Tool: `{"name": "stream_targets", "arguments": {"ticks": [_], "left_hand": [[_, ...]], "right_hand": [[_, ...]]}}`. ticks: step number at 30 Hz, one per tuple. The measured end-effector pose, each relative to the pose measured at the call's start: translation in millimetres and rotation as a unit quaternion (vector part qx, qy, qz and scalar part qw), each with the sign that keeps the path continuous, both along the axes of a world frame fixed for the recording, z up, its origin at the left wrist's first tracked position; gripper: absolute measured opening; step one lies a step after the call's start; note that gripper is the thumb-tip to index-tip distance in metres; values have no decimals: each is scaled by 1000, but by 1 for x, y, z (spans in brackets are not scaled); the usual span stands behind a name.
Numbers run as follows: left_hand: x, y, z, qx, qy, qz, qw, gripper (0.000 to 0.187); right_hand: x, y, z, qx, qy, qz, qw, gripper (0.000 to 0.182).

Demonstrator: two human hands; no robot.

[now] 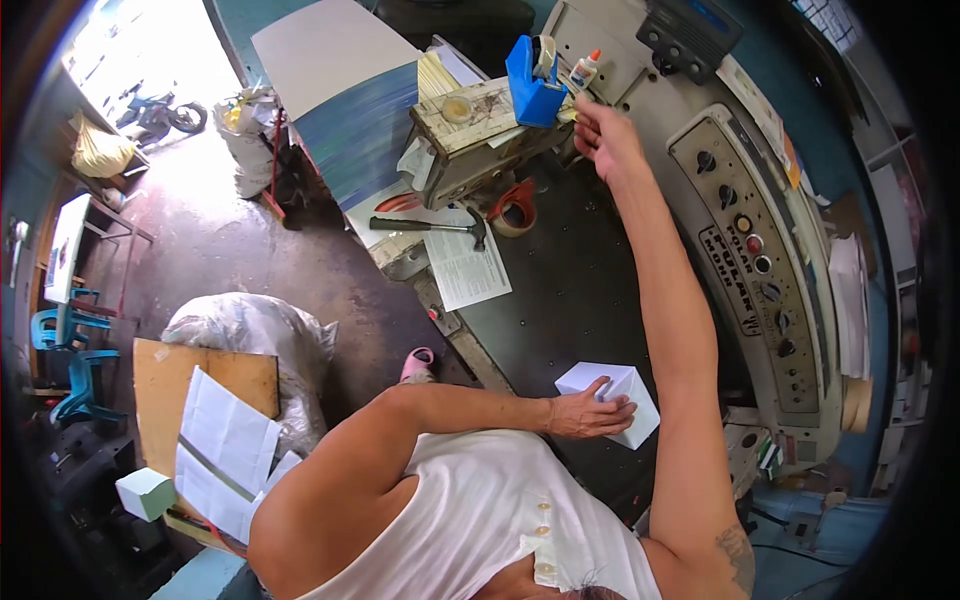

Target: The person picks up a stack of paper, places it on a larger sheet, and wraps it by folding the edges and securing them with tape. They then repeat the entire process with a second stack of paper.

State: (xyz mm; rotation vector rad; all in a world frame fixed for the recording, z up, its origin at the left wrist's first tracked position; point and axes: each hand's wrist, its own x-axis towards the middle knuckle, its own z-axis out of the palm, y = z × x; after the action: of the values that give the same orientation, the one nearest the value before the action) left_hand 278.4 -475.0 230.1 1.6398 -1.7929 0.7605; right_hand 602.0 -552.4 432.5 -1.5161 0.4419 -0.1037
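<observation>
My left hand (592, 410) rests on a white block of paper (636, 425) on the dark machine bed, its fingers curled over the block's top and near side. At the end of my outstretched right arm, my right hand (606, 135) is beside a blue tape dispenser (535, 85), its fingers partly bent near the dispenser's lower right edge. Whether those fingers hold anything is too small to tell. A glue bottle (585, 68) stands just behind that hand. The dispenser sits at the end of a worn wooden block (480, 120).
A hammer (425, 226) lies on a printed sheet (470, 275), near a tape roll (514, 210). The machine's control panel (750, 260) curves along the right. Wrapped bags (245, 335), a board (150, 390) and a pale green block (146, 494) are at the left.
</observation>
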Motion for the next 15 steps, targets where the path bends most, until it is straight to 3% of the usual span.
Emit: {"name": "stream_targets", "arguments": {"ticks": [8,11,15], "left_hand": [[-3,3,2,22,15,-5,1000,43],[-4,4,2,17,15,1,1000,44],[-5,4,-1,18,26,-9,999,45]], "right_hand": [[69,10,20,-41,150,-16,988,23],[81,1,18,-41,141,23,989,20],[78,-3,26,-44,92,-2,995,15]]}}
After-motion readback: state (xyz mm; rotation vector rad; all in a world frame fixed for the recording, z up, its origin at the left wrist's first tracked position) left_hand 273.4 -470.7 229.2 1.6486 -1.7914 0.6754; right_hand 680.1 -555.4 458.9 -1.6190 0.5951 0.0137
